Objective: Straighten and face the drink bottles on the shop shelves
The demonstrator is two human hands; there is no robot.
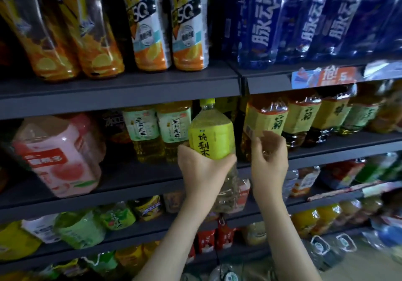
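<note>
Dark grey shelving [121, 89], several tiers, all stocked with drinks. Work is on the middle shelf [139, 178], at the joint between two bays.

Right bay: row of amber tea bottles [330, 115], yellow labels mostly forward. Left bay: two green tea bottles [158, 128] with pale labels, and a gap to their right.

Pear drink bottle [210, 141], yellow-green label and cap: off the shelf, held out in front of that gap and slightly tilted, base hanging below the shelf edge. Label faces the camera.

Front amber tea bottle [264, 121], leftmost of its row: on the shelf, label off-square with one corner forward.

Left hand [202, 167]: clamped round the pear drink bottle just under the label. Right hand [269, 163]: fingers curled round the lower body of the front amber tea bottle. Can't tell how firm the grip is.

Step, my read: mid-facing, two bottles at once.

Next:
- Seat the pear drink bottle upright in the gap, flush with the shelf lip, label kept forward.
- Rotate the front amber tea bottle until its label matches its neighbours.
- Mind clearance: the cap sits close under the shelf above, and the neighbours are tight.
</note>
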